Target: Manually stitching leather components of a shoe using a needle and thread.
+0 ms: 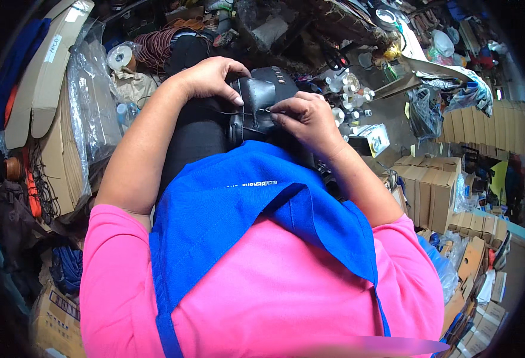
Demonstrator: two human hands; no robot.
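Note:
On my lap, between my dark-trousered legs, rests a black leather piece (pixel 258 92) with a seam and a row of light lacing at its far right edge. What kind of article it is I cannot tell. My left hand (pixel 212 80) grips its left side, thumb on the near face and fingers curled at the far edge. The thumb and forefinger of my right hand (pixel 307 119) are pinched at its right side on a thin dark thread (pixel 247 113), which crosses the leather leftward. Whether a needle is also in that pinch is too small to make out.
A blue apron (pixel 215 197) covers my lap. White bottles (pixel 349 89) and a small box (pixel 370 140) stand to the right, near stacked cardboard boxes (pixel 429 185). Cardboard sheets (pixel 53 77), clear plastic (pixel 92 101) and a thread spool (pixel 119 58) are at the left.

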